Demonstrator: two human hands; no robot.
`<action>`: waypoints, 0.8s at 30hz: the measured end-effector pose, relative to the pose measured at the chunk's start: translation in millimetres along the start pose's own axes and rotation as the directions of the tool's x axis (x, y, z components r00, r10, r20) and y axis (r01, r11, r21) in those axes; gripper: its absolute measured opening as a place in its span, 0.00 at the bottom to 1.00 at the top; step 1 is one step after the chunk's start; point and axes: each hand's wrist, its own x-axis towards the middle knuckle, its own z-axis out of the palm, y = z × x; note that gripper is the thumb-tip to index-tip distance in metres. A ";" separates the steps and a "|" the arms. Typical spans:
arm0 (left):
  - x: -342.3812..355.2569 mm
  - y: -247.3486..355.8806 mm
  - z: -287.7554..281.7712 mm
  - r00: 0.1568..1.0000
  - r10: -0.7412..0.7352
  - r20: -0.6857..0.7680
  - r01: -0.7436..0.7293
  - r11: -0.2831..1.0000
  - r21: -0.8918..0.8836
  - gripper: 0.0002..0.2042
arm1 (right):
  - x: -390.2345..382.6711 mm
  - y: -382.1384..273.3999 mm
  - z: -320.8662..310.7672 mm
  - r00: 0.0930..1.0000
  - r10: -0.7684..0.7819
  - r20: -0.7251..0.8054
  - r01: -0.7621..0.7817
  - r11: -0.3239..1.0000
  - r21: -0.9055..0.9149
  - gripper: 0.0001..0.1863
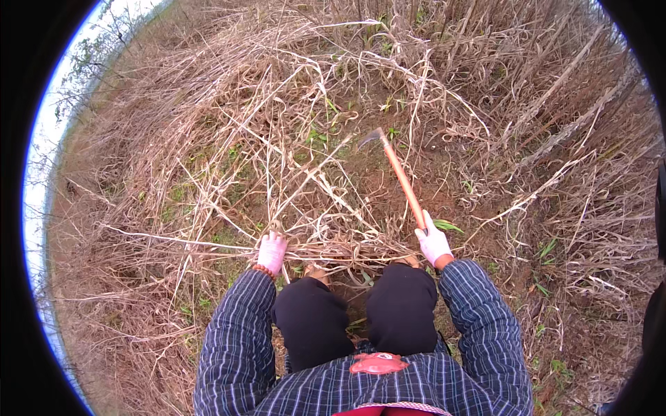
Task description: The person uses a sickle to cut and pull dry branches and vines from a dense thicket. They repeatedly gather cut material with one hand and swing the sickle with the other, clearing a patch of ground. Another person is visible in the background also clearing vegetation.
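Pink gloves cover both of my hands. My left hand [271, 252] is closed around dry grass stalks [333, 252], which lie crosswise in front of my knees. My right hand [433, 242] grips the lower end of a sickle's orange-brown wooden handle [401, 177]. The sickle's dark curved blade [371, 137] points away from me and to the left, over bare soil and short grass. Long pale stalks fan out ahead of my left hand. The fingertips of my left hand are partly hidden by the stalks.
My bent knees [399, 305] in dark trousers are between my forearms. Tangled dry grass [208, 83] spreads over the slope ahead and to both sides. Thicker woody stems [576, 125] lean at the right. A dark shape [655, 312] shows at the right rim.
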 end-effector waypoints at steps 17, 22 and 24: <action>193.9 46.1 -84.9 0.830 0.549 0.100 -0.557 0.826 0.082 0.69 | -79.2 63.8 -14.0 0.858 -0.139 0.494 0.157 0.988 0.006 0.39; 225.2 67.4 -42.3 0.796 0.542 0.269 -0.512 0.840 -0.176 0.74 | -94.9 62.1 -7.7 0.996 0.072 0.044 -0.074 0.996 0.057 0.40; 223.6 75.1 -13.1 0.761 0.571 0.309 -0.535 0.821 -0.199 0.74 | -93.6 68.5 -1.7 0.973 0.188 -0.138 -0.157 0.966 0.208 0.40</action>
